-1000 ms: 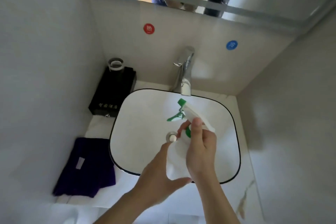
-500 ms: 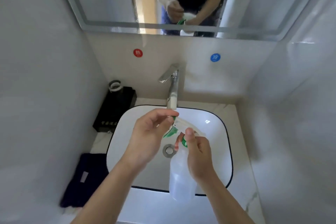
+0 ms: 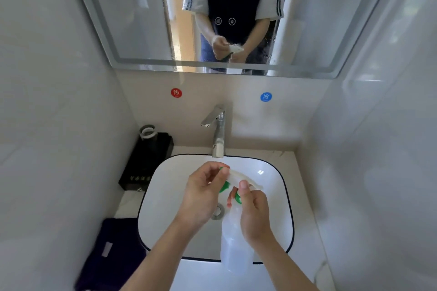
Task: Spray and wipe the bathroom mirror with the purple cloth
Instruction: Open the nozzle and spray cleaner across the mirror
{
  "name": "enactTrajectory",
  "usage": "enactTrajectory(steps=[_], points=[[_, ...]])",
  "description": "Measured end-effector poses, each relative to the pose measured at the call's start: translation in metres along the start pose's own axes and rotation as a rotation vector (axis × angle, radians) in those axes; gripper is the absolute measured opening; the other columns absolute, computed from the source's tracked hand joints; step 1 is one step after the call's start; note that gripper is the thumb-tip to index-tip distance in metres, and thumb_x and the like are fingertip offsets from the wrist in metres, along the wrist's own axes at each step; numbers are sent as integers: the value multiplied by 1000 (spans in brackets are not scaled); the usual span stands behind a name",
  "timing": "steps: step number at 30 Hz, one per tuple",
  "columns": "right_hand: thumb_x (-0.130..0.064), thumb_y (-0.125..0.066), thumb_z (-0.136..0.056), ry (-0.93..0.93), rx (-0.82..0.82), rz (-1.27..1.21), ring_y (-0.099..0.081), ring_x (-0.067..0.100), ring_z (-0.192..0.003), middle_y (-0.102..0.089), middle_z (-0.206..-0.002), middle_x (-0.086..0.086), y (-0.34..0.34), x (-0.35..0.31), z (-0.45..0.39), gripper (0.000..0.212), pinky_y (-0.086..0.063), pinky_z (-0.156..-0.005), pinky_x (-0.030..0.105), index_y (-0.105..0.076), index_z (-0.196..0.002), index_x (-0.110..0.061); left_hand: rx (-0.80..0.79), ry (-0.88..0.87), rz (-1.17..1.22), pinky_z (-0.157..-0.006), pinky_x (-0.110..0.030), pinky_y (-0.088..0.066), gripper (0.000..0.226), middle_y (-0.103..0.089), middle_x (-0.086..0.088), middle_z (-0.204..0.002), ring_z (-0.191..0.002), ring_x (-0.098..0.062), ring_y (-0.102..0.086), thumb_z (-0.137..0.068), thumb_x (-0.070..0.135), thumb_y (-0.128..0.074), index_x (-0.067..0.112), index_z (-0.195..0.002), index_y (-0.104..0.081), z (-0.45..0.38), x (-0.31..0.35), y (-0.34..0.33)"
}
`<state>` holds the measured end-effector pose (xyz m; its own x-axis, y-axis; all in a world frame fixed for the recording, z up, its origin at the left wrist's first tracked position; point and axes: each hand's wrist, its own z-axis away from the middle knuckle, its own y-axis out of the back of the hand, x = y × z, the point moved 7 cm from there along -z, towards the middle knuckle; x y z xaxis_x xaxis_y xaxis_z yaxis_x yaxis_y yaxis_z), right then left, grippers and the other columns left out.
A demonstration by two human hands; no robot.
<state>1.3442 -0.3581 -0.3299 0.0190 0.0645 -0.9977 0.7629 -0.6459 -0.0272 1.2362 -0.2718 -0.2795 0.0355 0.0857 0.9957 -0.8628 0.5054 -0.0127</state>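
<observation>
A translucent white spray bottle [image 3: 235, 248] with a green trigger and nozzle hangs over the sink. My right hand [image 3: 254, 214] grips it at the neck. My left hand [image 3: 203, 194] pinches the green nozzle tip at the front of the spray head. The purple cloth [image 3: 111, 255] lies folded on the counter left of the sink, apart from both hands. The mirror [image 3: 132, 14] fills the wall above, with droplets on its middle part and the reflection of a person holding the bottle.
A white sink [image 3: 163, 196] with a dark rim sits below a chrome faucet [image 3: 218, 134]. A black box [image 3: 146, 160] with a round cap stands at the back left. Red [image 3: 176, 92] and blue [image 3: 266, 96] stickers mark the wall. Walls close in on both sides.
My left hand has risen from under the bottle to the nozzle tip. The view has tilted up, showing more of the mirror. The bottle stays in my right hand.
</observation>
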Motion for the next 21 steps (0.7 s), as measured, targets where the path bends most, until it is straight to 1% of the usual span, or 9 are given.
enactTrajectory(steps=[2,5,6,9,13,15,17,19,21], points=[[-64,-43,-90,-3,0,5,-58,22,-61,-60,-61,21,-6,-1,1,73,-47,-68,33,-58,-61,1,-11,-15,-8,-62,-15,-45,14,-61,13,-63,-60,-4,-55,-103,9,-60,3,-93,-67,-1,3,4],[-64,-42,-91,-9,6,15,-59,24,-60,-60,-61,22,-14,-1,4,73,-48,-68,37,-58,-60,1,-11,-5,9,-60,-14,-44,16,-60,12,-62,-57,-3,-53,-103,9,-60,-3,-93,-64,-2,4,11],[-64,-42,-91,-7,13,16,-59,24,-60,-61,-61,22,-15,-1,5,74,-48,-68,36,-58,-60,1,-14,-3,16,-60,-14,-44,16,-60,10,-63,-57,-3,-53,-103,8,-60,-3,-93,-63,-3,3,13],[-63,-41,-92,13,26,25,-59,19,-58,-61,-60,21,-18,-3,8,74,-49,-66,26,-57,-61,2,-39,-18,33,-58,-15,-44,16,-59,5,-65,-56,-4,-51,-104,6,-57,-1,-90,-60,0,7,13],[-49,-41,-98,32,23,-7,-59,14,-54,-58,-58,21,-19,-7,12,69,-47,-62,20,-55,-63,9,-103,-51,41,-50,-15,-41,18,-55,11,-60,-52,-5,-47,-107,-1,-48,0,-91,-57,5,13,8],[-44,-40,-99,29,35,-13,-58,11,-52,-57,-55,17,-18,-7,13,67,-45,-60,17,-53,-63,11,-121,-67,9,-51,-15,-41,22,-55,13,-61,-54,-6,-46,-107,0,-46,3,-93,-62,5,14,8],[-49,-42,-98,37,50,-3,-57,11,-52,-57,-55,15,-19,-7,13,70,-45,-60,16,-54,-63,10,-137,-57,-3,-52,-15,-41,23,-56,13,-61,-53,-5,-45,-107,1,-48,4,-94,-66,3,12,9],[-59,-42,-93,37,73,13,-58,12,-54,-60,-57,18,-17,-5,12,73,-45,-62,17,-56,-62,6,-140,-33,-12,-55,-13,-42,21,-58,15,-60,-53,-3,-47,-107,4,-50,4,-95,-67,0,10,11],[-64,-42,-89,22,100,20,-58,13,-56,-61,-59,19,-16,-3,11,73,-46,-62,18,-58,-63,2,-133,-16,-34,-58,-12,-42,21,-60,16,-61,-55,-1,-50,-107,7,-52,6,-95,-69,-2,8,13]])
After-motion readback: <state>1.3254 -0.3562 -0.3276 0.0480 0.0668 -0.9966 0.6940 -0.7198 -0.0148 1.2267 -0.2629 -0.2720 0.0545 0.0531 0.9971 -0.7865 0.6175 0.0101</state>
